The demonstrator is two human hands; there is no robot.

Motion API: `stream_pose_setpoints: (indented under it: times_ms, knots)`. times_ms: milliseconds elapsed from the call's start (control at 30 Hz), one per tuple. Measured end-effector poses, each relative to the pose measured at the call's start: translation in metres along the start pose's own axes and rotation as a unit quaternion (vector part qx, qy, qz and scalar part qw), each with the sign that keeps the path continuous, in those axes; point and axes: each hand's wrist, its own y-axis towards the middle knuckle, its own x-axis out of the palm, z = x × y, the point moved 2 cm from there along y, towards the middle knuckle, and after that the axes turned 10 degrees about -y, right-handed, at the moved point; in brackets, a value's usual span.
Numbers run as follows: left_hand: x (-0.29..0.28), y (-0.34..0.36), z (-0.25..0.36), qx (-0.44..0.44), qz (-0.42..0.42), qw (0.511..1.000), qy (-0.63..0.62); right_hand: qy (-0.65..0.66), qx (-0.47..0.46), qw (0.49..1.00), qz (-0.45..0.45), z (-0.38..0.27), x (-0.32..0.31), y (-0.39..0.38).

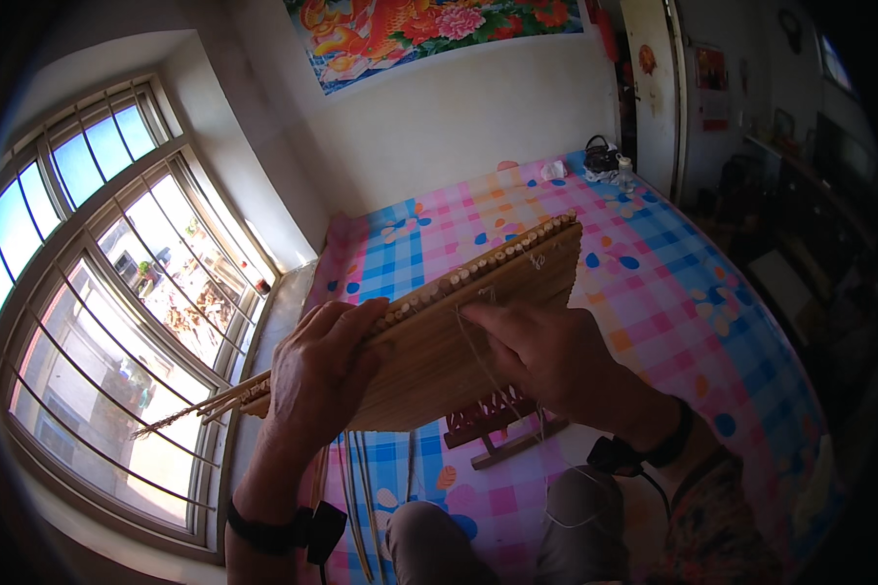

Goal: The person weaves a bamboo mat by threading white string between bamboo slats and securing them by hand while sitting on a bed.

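Observation:
A mat of pale stalks (415, 375), stitched side by side, is held tilted above my lap. Its upper edge shows a row of round cut stalk ends. My left hand (320, 369) is closed round the left part of that edge, thumb on the near face. My right hand (556, 359) is curled at the near face, its index fingertip by the upper edge. A thin white thread (473, 343) runs down from that spot to the right hand's fingers. Whether a needle is between them cannot be seen. Thin stalks with a frayed end (171, 421) stick out past my left hand.
Below the mat lies a dark red wooden rack (488, 421) on the checked bedcover (654, 322). Several long loose stalks (359, 497) lie left of my knees. A barred window (117, 283) is at left. A dark bag (600, 156) and clear bottle (625, 174) stand at the far corner.

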Motion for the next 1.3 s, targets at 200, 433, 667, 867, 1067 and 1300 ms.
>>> stream_pose_setpoints:
  times_ms: [200,433,667,867,1067,1300]
  knots:
    - [0.002,-0.002,0.002,0.011,0.006,1.000,0.013,-0.046,-0.006,0.999,0.018,-0.003,0.004,-0.001]
    - [0.004,-0.005,0.006,0.031,0.006,0.999,0.031,-0.071,-0.008,0.997,0.009,-0.005,-0.001,-0.005]
    - [0.006,-0.009,0.006,0.035,0.010,0.999,0.009,-0.084,-0.039,0.995,-0.029,-0.002,-0.008,0.001]
    - [0.008,-0.012,0.012,0.038,0.018,0.999,0.015,-0.050,-0.030,0.998,-0.040,-0.001,-0.015,-0.002]
    - [0.009,-0.016,0.016,0.043,0.018,0.998,0.043,-0.026,0.004,0.998,-0.052,0.003,-0.017,-0.006]
    - [0.007,-0.012,0.014,0.021,0.011,0.999,0.029,-0.023,-0.011,0.999,-0.042,0.014,-0.014,-0.007]
